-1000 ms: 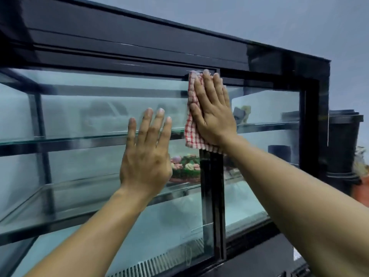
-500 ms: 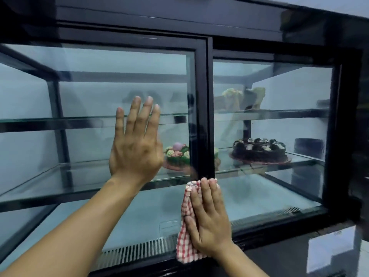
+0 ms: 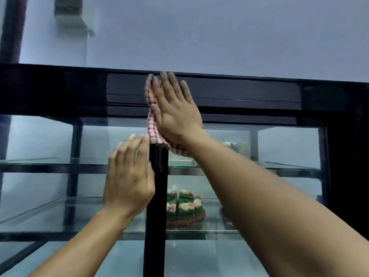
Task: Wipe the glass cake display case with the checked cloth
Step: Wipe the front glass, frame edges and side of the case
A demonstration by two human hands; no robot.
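The glass cake display case (image 3: 249, 92) has a black frame and fills the lower view. My right hand (image 3: 175, 110) lies flat with straight fingers, pressing the red-and-white checked cloth (image 3: 152, 124) against the black top frame, just above the centre post (image 3: 156, 196). The cloth shows along the hand's left edge and under the wrist. My left hand (image 3: 129, 176) rests flat on the left glass pane, fingers straight, beside the centre post.
Inside, a green cake with pink and white flowers (image 3: 184, 206) sits on a glass shelf (image 3: 269, 166)-level rack behind the right pane. A pale wall (image 3: 219, 33) rises behind the case, with a small fixture (image 3: 69, 13) at upper left.
My right hand swept the cloth from the bottom of the centre post up to the top frame. My left hand stayed flat on the left pane. The view tilted upward.
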